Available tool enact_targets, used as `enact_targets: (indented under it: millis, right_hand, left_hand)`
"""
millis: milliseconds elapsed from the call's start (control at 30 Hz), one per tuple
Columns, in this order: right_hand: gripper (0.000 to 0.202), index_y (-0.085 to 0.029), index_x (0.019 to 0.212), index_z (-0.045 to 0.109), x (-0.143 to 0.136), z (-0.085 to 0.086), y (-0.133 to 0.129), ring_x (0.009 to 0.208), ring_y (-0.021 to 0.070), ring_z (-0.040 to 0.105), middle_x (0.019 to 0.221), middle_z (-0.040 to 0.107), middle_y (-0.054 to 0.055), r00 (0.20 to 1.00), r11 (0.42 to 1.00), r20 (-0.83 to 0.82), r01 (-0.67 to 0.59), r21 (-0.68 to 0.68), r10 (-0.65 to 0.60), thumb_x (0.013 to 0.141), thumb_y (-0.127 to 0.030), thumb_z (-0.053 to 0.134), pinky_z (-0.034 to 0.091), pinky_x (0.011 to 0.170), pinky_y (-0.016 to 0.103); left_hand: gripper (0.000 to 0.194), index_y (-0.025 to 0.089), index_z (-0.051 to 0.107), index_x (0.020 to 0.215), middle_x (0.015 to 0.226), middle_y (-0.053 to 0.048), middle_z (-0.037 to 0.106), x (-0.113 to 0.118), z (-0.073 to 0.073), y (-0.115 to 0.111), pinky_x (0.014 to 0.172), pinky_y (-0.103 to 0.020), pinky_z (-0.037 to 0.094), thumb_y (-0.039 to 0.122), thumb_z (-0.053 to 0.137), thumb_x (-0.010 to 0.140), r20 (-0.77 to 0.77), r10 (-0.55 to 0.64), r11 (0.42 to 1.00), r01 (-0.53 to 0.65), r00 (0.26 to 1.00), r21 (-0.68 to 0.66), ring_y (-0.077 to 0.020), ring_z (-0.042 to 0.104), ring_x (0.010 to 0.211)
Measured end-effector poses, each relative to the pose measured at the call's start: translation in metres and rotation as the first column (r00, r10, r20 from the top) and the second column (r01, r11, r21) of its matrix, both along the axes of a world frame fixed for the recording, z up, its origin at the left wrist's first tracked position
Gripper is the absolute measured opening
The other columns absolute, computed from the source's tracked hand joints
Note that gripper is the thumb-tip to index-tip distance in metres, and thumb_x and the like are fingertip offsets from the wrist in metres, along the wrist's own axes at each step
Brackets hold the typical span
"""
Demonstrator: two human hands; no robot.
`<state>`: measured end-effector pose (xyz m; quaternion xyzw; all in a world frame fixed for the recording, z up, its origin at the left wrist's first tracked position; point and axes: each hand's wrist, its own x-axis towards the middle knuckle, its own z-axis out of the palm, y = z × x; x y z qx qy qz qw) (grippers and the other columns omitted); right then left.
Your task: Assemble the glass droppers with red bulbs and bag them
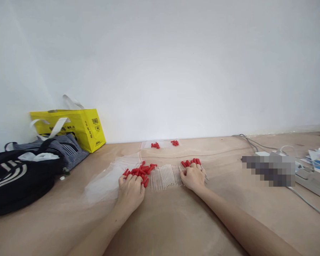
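My left hand [131,192] lies with curled fingers at the near edge of a loose heap of red rubber bulbs [141,172]. Its fingertips are down among the bulbs and partly hidden. A row of thin clear glass tubes [164,177] lies side by side between my hands. At the right end of that row, my right hand [193,177] is closed over several tubes. Red bulbs [190,163] cap the far ends of these, making droppers. The palm hides most of the tubes beneath it.
Clear plastic bags [104,183] lie left of the heap. Farther back, a bag [164,144] holds more red-capped droppers. A yellow bag [96,129], striped bag [77,151] and black bag [24,185] stand left. A power strip [313,183] and cables lie right.
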<state>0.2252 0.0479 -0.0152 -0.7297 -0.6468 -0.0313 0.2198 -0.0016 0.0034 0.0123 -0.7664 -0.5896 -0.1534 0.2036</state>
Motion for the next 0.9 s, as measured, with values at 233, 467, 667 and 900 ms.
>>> enact_targets:
  millis: [233,467,667,900]
  right_hand:
    - [0.031,-0.017,0.073,0.060,0.007,0.002,0.003,0.088,0.0264,0.049,0.087,0.059,0.013,0.998,0.994,-0.069,0.009,0.106,-0.002,0.082,-0.035,0.037,0.028,0.071,0.038]
    - [0.018,-0.018,0.079,0.047,0.006,-0.007,-0.011,0.069,0.0154,0.051,0.078,0.061,0.004,0.873,0.854,-0.099,-0.434,0.286,0.477,0.087,-0.024,0.032,0.028,0.067,0.028]
    - [0.017,-0.018,0.085,0.050,-0.008,-0.009,-0.027,0.074,0.0145,0.052,0.082,0.061,0.003,0.762,0.718,0.021,-0.618,0.320,0.647,0.087,-0.018,0.034,0.026,0.069,0.028]
    - [0.019,-0.018,0.086,0.053,-0.011,-0.007,-0.030,0.070,0.0139,0.050,0.080,0.062,0.002,0.769,0.716,0.062,-0.619,0.324,0.636,0.087,-0.016,0.033,0.025,0.067,0.028]
  left_hand:
    - [0.013,0.017,0.055,0.074,0.077,-0.005,0.064,0.005,0.003,-0.001,0.079,-0.042,0.026,0.015,0.041,0.075,0.178,-0.120,0.989,0.102,0.977,0.109,-0.0229,0.056,0.079]
    - [0.010,0.021,0.053,0.082,0.080,-0.001,0.064,0.018,-0.016,-0.004,0.078,-0.038,0.027,0.019,0.044,0.076,0.388,-0.216,0.966,0.254,0.896,-0.049,-0.0188,0.056,0.077]
    - [0.020,0.024,0.055,0.096,0.089,0.000,0.065,0.023,-0.015,-0.005,0.082,-0.039,0.024,0.018,0.043,0.080,0.360,-0.306,0.945,0.327,0.881,0.001,-0.0186,0.054,0.085]
    - [0.022,0.025,0.057,0.097,0.092,0.000,0.065,0.024,-0.012,-0.009,0.083,-0.040,0.023,0.018,0.042,0.082,0.354,-0.322,0.939,0.343,0.878,0.002,-0.0186,0.053,0.087]
